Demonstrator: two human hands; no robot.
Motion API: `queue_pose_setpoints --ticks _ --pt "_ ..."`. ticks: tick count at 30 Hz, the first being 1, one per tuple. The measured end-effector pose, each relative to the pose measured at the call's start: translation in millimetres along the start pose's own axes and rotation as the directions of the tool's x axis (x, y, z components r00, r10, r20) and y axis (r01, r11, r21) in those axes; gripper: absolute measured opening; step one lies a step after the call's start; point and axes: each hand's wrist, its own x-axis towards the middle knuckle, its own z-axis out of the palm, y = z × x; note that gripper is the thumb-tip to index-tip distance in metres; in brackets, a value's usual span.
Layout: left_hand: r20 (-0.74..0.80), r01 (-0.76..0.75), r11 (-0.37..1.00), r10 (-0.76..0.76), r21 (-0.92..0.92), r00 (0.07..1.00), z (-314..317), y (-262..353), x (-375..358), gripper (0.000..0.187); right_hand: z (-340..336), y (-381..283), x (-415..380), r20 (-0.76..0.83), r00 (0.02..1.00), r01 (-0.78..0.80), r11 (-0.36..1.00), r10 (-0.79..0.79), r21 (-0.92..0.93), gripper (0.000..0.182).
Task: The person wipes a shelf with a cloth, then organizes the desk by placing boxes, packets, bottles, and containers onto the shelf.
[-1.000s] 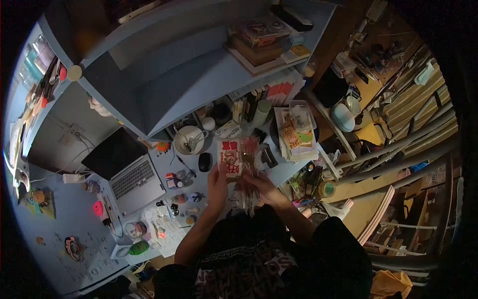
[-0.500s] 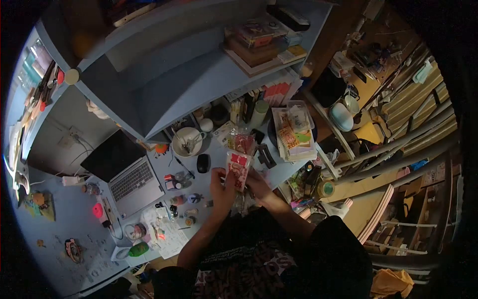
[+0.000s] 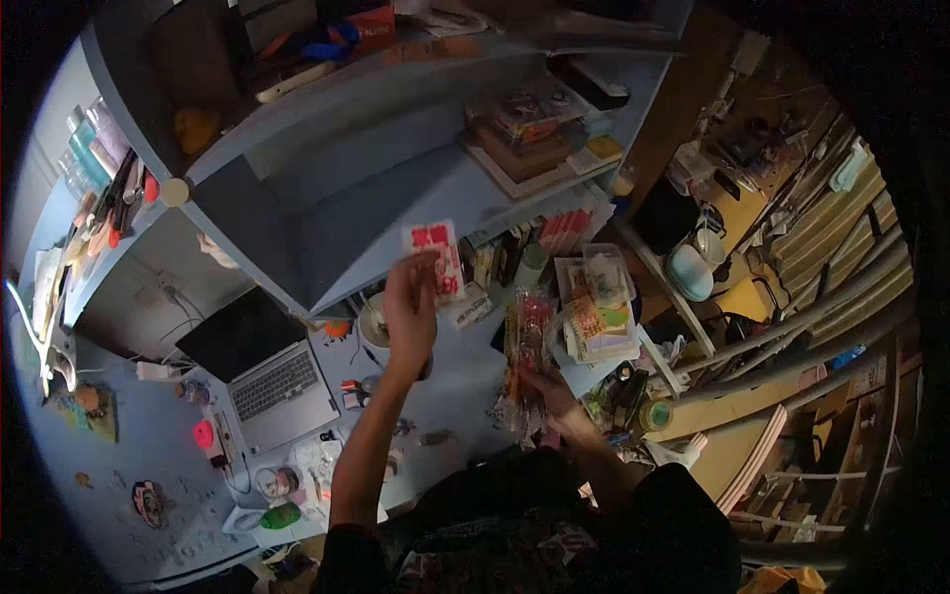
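My left hand (image 3: 410,312) is raised in front of the shelf unit, its fingers closed on a flat red-and-white printed packet (image 3: 448,269). Lower and to the right, my right hand (image 3: 556,398) grips crinkled clear plastic packaging (image 3: 532,332) with red and pink parts, held over the desk. What lies inside that packaging is too blurred to make out. Behind my left wrist, a white bowl (image 3: 372,322) is partly hidden.
An open laptop (image 3: 282,386) stands on the blue desk at left. Books and papers topped by a clear plastic box (image 3: 607,272) are stacked at right. Above the desk, the shelf (image 3: 346,233) carries boxes (image 3: 524,139). Small bottles and papers lie near the front edge.
My left hand has moved up and away toward the shelf with the packet. My right hand has shifted right and now holds the clear plastic packaging. The view has tilted slightly upward.
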Motion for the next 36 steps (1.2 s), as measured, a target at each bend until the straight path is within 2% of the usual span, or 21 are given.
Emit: queue_pose_setpoints --ticks 1,2,4,5,7,8,10,12,14,16,19,21,22,24,26,28,29,31,32,34,36 --pt "0.008 -0.179 0.981 0.179 0.069 0.984 6.8 -21.6 25.3 0.027 -0.2 -2.4 -1.1 -0.033 0.999 0.016 1.000 -0.016 0.023 0.024" --pt "0.002 -0.192 0.979 0.193 0.068 0.981 16.5 -38.2 48.9 0.027 -1.5 -4.8 -1.4 -0.066 0.997 0.036 0.998 -0.033 0.046 0.024" --pt "0.028 0.014 0.994 -0.017 0.112 0.999 35.6 -67.8 89.5 0.028 -9.4 -7.3 -2.3 -0.036 0.997 0.070 0.998 -0.069 0.008 0.024" --pt "0.025 0.005 0.994 -0.008 0.111 1.000 42.9 -81.5 102.5 0.028 -15.4 -6.8 -3.3 -0.015 0.996 0.089 0.996 -0.089 -0.024 0.025" --pt "0.251 -0.024 0.889 -0.103 0.457 0.963 54.8 -96.5 124.2 0.035 -27.8 -7.6 -2.2 -0.065 0.998 0.006 0.999 -0.009 -0.048 0.023" --pt "0.249 -0.030 0.889 -0.096 0.458 0.964 60.9 -99.1 126.9 0.035 -31.6 -10.0 -3.9 -0.080 0.997 0.016 0.998 -0.020 -0.055 0.022" --pt "0.129 -0.046 0.542 -0.116 0.839 0.985 69.4 -96.3 120.4 0.044 -48.3 -11.0 -1.6 -0.088 0.996 0.029 0.998 -0.035 -0.062 0.022" --pt "0.084 -0.034 0.562 -0.063 0.826 0.994 66.1 -94.0 118.8 0.047 -65.9 -15.8 6.5 0.124 0.990 0.067 0.997 -0.062 -0.042 0.022" --pt "0.045 -0.026 0.581 -0.017 0.813 0.999 63.9 -93.8 118.5 0.049 -68.6 -25.0 6.6 0.027 0.999 0.035 0.998 -0.034 -0.049 0.022" --pt "0.263 -0.231 0.568 0.027 0.790 0.964 64.0 -95.2 118.5 0.043 -57.4 -44.7 3.0 -0.072 0.997 -0.004 0.998 0.000 -0.060 0.023" --pt "0.398 -0.267 0.584 -0.105 0.766 0.911 68.2 -88.6 123.2 0.043 -59.7 -55.2 14.2 0.011 0.999 0.045 0.996 -0.045 -0.075 0.025" --pt "0.387 -0.238 0.577 -0.150 0.782 0.910 72.4 -89.2 134.3 0.042 -98.0 -29.4 33.9 0.018 0.988 0.145 0.892 -0.152 -0.428 0.027" --pt "0.381 -0.214 0.568 -0.193 0.794 0.904 74.6 -90.8 140.2 0.042 -76.3 -48.5 30.4 0.019 0.988 0.145 0.892 -0.151 -0.429 0.027" --pt "0.363 -0.170 0.614 -0.205 0.771 0.909 77.8 -94.5 150.4 0.043 -37.1 -80.7 21.5 0.018 1.000 0.024 0.988 -0.022 -0.152 0.024" --pt "0.345 -0.126 0.656 -0.217 0.744 0.913 80.1 -104.7 154.3 0.044 -45.0 -72.2 29.5 -0.005 1.000 0.025 0.988 -0.026 -0.150 0.021" --pt "0.280 -0.220 0.593 -0.009 0.775 0.960 82.4 -114.0 158.4 0.037 -44.3 -71.5 34.7 -0.027 0.999 0.030 0.988 -0.034 -0.148 0.019" --pt "0.280 -0.221 0.592 -0.009 0.775 0.960 82.3 -118.5 159.4 0.037 -41.6 -71.9 35.7 -0.055 0.998 0.024 0.985 -0.034 -0.173 0.017" --pt "0.358 -0.200 0.456 -0.292 0.867 0.887 80.0 -94.2 164.8 0.050 -40.4 -72.2 38.7 -0.083 0.996 0.016 0.980 -0.033 -0.199 0.016" --pt "0.358 -0.199 0.456 -0.293 0.867 0.887 79.7 -93.7 166.5 0.050 -42.6 -70.3 41.0 -0.105 0.994 0.000 0.968 -0.027 -0.250 0.016" --pt "0.435 -0.195 0.631 -0.249 0.751 0.865 78.0 -94.9 168.4 0.053 -45.3 -63.3 45.2 -0.127 0.992 -0.020 0.954 -0.019 -0.300 0.016" --pt "0.431 -0.178 0.683 -0.220 0.709 0.875 78.1 -101.0 169.3 0.051 -48.6 -54.8 47.7 -0.096 0.991 0.052 0.935 -0.091 -0.350 0.016"
